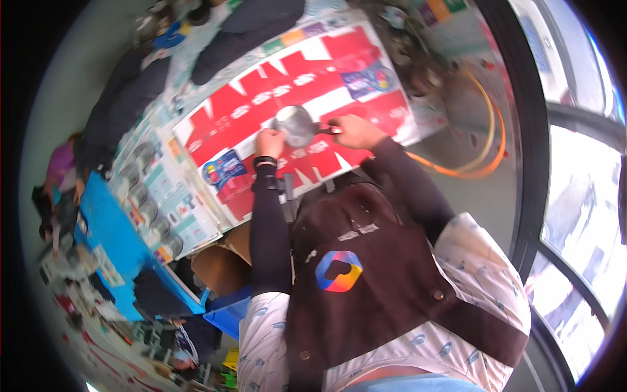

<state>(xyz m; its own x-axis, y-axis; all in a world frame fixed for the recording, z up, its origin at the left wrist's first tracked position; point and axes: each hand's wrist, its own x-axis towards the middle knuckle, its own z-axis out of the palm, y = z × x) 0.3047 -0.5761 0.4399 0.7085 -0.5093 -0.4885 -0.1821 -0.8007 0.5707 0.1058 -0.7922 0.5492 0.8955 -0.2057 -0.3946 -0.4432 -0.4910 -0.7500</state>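
A small metal saucepan [298, 127] is held over a table spread with red and white printed sheeting [353, 44]. Its dark handle points right, and my right hand [356, 132] is closed round that handle. On the opposite side, my left hand [269, 143] has its fingers curled against the pan's edge; the fingertips are too small to make out clearly. The pan's pale inside shows at its upper left, and I cannot tell whether anything is in it.
Several clear round containers [149, 210] line the table's left side, beside a blue surface [124, 251]. A blue crate [228, 318] and cardboard box [219, 269] sit below. An orange hose [501, 140] loops at right. Other people in dark clothing [251, 29] are across the table.
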